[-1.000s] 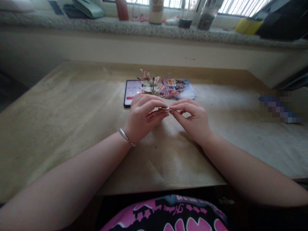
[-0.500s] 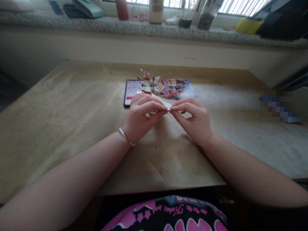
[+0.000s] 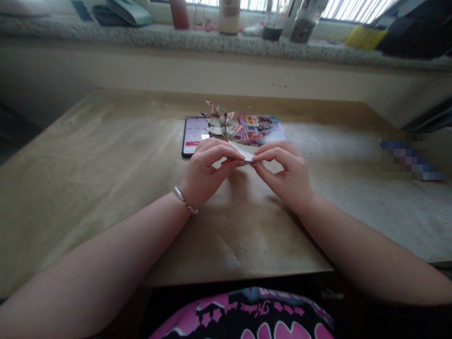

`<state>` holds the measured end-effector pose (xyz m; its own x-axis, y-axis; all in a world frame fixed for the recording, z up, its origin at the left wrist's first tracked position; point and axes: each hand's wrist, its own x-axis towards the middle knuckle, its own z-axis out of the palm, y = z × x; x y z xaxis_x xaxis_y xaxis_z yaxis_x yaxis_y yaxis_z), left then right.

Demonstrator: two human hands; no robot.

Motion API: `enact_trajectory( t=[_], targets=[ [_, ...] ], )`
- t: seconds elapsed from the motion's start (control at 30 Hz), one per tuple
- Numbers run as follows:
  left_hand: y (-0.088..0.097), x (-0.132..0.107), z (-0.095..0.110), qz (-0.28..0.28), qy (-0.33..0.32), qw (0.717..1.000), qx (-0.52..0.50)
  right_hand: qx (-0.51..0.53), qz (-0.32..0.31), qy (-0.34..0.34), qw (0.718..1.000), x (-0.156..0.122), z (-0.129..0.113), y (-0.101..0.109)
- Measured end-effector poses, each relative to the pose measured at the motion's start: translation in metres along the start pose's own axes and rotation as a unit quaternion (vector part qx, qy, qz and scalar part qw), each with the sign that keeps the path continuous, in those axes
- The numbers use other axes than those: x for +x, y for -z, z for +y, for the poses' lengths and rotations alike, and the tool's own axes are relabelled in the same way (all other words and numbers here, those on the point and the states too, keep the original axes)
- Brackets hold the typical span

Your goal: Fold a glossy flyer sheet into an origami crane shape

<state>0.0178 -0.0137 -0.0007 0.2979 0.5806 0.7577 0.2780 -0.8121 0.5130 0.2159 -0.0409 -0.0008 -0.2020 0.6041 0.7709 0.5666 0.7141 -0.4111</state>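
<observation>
Between my fingertips is a small piece of folded paper (image 3: 243,153), white with a bit of red at its far corner. My left hand (image 3: 215,169) pinches its left side between thumb and fingers. The near right edge is pinched by my right hand (image 3: 282,165). Both hands are just above the table, fingertips close together, and they hide part of the paper. Just beyond them stand folded paper cranes (image 3: 223,123) in white printed paper with red marks; how many is hard to tell. A phone (image 3: 192,136) with a lit screen lies beyond my left hand.
Colourful printed leaflets (image 3: 263,129) lie behind my right hand on the wooden table (image 3: 106,188). At the far right is a blurred blue strip (image 3: 411,160). Bottles and jars (image 3: 229,16) line the speckled stone windowsill (image 3: 141,40) at the back.
The paper has shifted slightly between my fingers, and its white face now shows more. My hands stay nearly in place, both still pinching it.
</observation>
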Motion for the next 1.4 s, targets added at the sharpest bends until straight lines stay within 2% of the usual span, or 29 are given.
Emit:
enact_trajectory(
  t=[0.3,0.5,0.7,0.8,0.87,1.07,1.27,1.4],
  targets=[
    [0.0006,-0.0002,-0.0006,-0.013,-0.005,0.999,0.047,-0.007,0.005,0.005,1.0,-0.0005,0.0006,0.0007],
    [0.0013,0.0006,0.002,-0.007,-0.038,0.997,0.061,-0.015,-0.001,0.001,1.0,-0.0001,-0.0026,0.0016],
    [0.001,-0.0003,-0.001,0.015,-0.027,0.999,0.041,-0.001,-0.001,-0.009,1.0,-0.0002,-0.002,0.0016],
    [0.0022,-0.0005,-0.004,0.004,-0.019,0.998,0.06,0.004,0.002,-0.012,1.0,-0.0005,-0.0002,0.0014],
    [0.0038,0.0,-0.0047,-0.009,-0.03,0.995,0.097,0.0,0.006,-0.009,1.0,-0.0005,-0.0001,0.0015],
    [0.0071,0.0019,0.0021,-0.051,-0.114,0.971,0.205,-0.031,-0.001,0.029,0.999,0.0008,-0.0052,0.0016],
    [0.0053,0.0015,0.0041,-0.042,-0.109,0.966,0.231,-0.029,-0.001,0.046,0.999,0.0017,-0.0058,0.0011],
    [0.0043,0.0009,0.003,-0.031,-0.102,0.975,0.195,-0.011,-0.009,0.046,0.999,0.002,-0.0045,0.002]
  ],
)
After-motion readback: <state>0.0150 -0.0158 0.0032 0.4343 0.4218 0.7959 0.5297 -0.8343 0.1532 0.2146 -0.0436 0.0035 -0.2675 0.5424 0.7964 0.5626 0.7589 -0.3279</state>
